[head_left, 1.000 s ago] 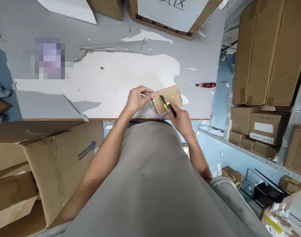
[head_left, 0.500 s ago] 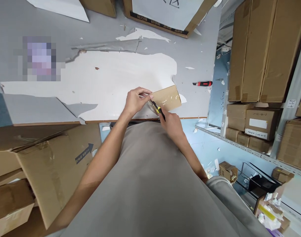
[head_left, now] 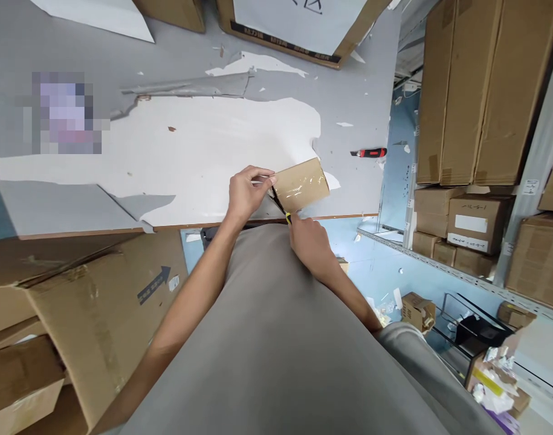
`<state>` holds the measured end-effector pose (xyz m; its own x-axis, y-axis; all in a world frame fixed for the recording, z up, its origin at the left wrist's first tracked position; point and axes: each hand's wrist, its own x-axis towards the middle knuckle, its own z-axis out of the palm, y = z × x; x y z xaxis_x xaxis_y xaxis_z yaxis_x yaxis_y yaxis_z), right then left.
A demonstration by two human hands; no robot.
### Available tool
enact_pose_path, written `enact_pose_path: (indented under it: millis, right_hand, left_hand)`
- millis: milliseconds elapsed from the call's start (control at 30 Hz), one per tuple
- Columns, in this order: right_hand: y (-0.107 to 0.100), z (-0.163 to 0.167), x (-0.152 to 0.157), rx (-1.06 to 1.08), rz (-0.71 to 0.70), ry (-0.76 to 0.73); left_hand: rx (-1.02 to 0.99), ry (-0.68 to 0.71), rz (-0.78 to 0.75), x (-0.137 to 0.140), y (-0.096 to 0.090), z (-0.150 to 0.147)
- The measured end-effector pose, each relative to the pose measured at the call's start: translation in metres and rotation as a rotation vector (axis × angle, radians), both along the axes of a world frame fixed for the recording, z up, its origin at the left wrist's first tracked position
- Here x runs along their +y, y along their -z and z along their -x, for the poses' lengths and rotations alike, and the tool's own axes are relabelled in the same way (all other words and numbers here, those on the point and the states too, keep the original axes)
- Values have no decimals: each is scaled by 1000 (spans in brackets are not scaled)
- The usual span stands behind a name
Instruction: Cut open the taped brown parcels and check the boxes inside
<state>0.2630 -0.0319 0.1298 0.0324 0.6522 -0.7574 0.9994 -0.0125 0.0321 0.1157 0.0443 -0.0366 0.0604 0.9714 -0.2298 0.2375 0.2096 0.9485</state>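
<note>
A small cardboard box [head_left: 302, 183] with shiny clear tape lies at the front edge of the worktable [head_left: 203, 139]. At its left end, my left hand [head_left: 248, 192] pinches the upper corner between thumb and fingers. My right hand [head_left: 311, 241] is closed round a black and yellow utility knife [head_left: 281, 207], below the box. The knife's tip points up and left, to the box's left end near my left thumb. Whether the blade touches the cardboard I cannot tell.
A red and black utility knife [head_left: 369, 153] lies at the table's right. A large carton [head_left: 280, 51] stands at the back. An open carton [head_left: 99, 320] is at lower left. Shelves with boxes [head_left: 471, 223] rise on the right. Something pixelated lies at the left.
My right hand has drawn the knife down toward my body, along the box's left end. My left hand still holds the corner. The whole view has shifted slightly.
</note>
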Motion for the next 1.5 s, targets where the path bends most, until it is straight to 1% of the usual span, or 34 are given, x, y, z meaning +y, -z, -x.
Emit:
enact_pose_path:
  millis: [67,100,133,167,233,267,300,367,400,467,567,700,867,1000,1100,1200,1367,1500]
  right_hand:
    - [-5,-15,-2,74,-54,55]
    - [-4,-26,0,122,-118,101]
    - [0,-39,3,170,-215,161]
    - [7,-54,8,215,-340,236]
    - [30,-85,18,268,-629,405]
    - [43,-100,23,292,-711,477]
    - [57,-112,27,336,-721,531]
    - [77,-125,30,400,-659,607]
    - [83,-127,29,416,-618,623]
    - [86,-123,24,411,-557,631]
    - [79,-111,13,397,-496,624]
    - [69,-107,2,417,-459,618]
    - [61,-110,-7,430,-411,599]
    - [60,-107,-9,388,-367,577]
    - [57,-104,-8,328,-360,531]
    - [49,-99,-4,270,-347,470]
    - [31,-82,16,132,-226,414]
    - [27,-74,27,84,-220,404]
  left_hand:
    - [-1,-12,5,-3,-1,-1]
    - [-2,-20,5,-5,-1,-1]
    - [-3,-29,4,-7,-1,-2]
    - [-2,-41,1,-8,-1,-3]
    - [1,-73,-6,-11,-1,-7]
    - [1,-92,-8,-11,0,-10]
    - [0,-108,-8,-12,0,-12]
    - [-8,-132,-12,-11,1,-18]
    - [-9,-138,-16,-11,2,-21]
    - [11,-154,-27,-9,1,-28]
    - [74,-170,-43,-7,0,-39]
    - [118,-129,-76,-9,-3,-50]
    - [144,-105,-101,-13,-2,-52]
    - [131,-104,-107,-14,1,-51]
    - [98,-116,-112,-15,3,-51]
    - [105,-117,-97,-15,3,-50]
    - [122,-116,-110,-15,5,-51]
    - [142,-162,-107,-16,7,-57]
